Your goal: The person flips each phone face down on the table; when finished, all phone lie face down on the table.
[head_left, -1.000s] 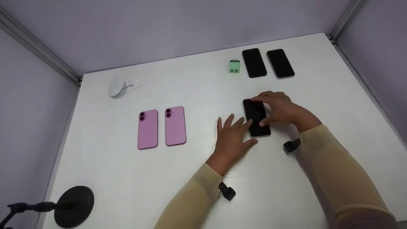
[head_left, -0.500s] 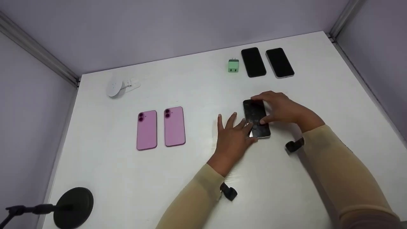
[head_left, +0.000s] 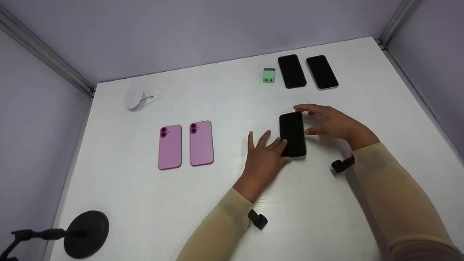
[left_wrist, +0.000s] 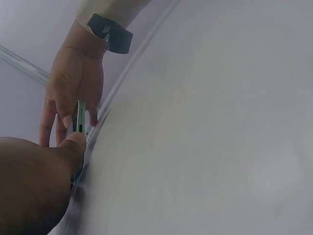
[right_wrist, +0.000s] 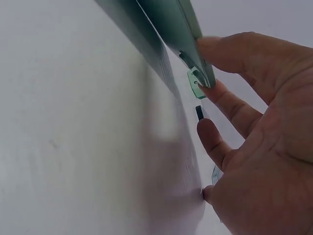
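Observation:
A smartphone (head_left: 294, 134), black screen upward, lies between both hands at the table's centre right. Its back looks teal in the right wrist view, where the phone (right_wrist: 178, 29) stands tilted clear of the tabletop, its camera lenses underneath. My left hand (head_left: 262, 159) holds its lower left corner: index finger over the left edge, thumb at the bottom end. Seen from the left wrist, that thumb (left_wrist: 74, 142) covers part of the phone's bottom edge (left_wrist: 81, 115). With thumb at the right edge and index finger at the top corner, my right hand (head_left: 333, 123) grips the phone; its other fingers (right_wrist: 212, 139) touch nothing.
Two pink phones (head_left: 170, 146) lie face down on the left. Toward the back right are a green charger plug (head_left: 269, 75) and two black-screened phones (head_left: 292, 71). A white disc on a stand (head_left: 134, 98) is back left; a black round base (head_left: 87, 234) stands front left.
The phone has turned slightly, and light flashed across its screen half a second ago. My right thumb has drawn back from the screen to the right edge. The left hand has barely moved.

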`<state>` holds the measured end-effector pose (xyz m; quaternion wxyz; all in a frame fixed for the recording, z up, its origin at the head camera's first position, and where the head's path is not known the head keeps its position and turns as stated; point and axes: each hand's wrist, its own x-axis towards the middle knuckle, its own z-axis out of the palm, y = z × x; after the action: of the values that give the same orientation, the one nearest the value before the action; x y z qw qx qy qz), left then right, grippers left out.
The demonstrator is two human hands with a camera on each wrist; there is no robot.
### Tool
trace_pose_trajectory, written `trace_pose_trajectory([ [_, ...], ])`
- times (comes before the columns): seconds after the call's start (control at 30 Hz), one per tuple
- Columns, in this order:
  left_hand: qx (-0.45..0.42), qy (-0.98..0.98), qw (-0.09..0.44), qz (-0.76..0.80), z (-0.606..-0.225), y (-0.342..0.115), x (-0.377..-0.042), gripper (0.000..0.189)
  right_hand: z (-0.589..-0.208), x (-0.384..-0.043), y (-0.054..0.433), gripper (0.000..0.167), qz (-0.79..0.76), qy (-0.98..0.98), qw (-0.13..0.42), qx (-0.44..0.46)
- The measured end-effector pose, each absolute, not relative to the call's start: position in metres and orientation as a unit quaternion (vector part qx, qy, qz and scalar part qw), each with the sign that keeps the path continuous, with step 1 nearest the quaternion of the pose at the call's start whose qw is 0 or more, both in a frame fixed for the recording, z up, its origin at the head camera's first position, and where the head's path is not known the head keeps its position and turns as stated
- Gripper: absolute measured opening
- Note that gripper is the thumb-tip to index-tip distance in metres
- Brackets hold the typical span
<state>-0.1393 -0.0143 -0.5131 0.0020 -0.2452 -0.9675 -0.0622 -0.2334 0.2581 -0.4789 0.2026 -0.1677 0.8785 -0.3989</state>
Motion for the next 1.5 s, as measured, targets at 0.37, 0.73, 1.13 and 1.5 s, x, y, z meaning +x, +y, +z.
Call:
trace_pose_trajectory([
  [0.37, -0.247, -0.963, -0.025, -0.101, -0.512, -0.018, -0.139, 0.064, -0.483, -0.232, 0.260, 0.081, -0.416, 0.877, 0.186, -0.152],
  [0.73, -0.251, -0.955, -0.040, -0.154, -0.512, -0.023, -0.140, 0.062, -0.483, -0.232, 0.258, 0.080, -0.416, 0.878, 0.179, -0.154],
  [1.13, -0.247, -0.947, -0.048, -0.198, -0.513, -0.028, -0.142, 0.062, -0.487, -0.234, 0.255, 0.078, -0.423, 0.877, 0.161, -0.164],
  [1.5, -0.249, -0.935, -0.018, -0.252, -0.518, -0.033, -0.141, 0.056, -0.486, -0.237, 0.244, 0.075, -0.450, 0.862, 0.152, -0.174],
])
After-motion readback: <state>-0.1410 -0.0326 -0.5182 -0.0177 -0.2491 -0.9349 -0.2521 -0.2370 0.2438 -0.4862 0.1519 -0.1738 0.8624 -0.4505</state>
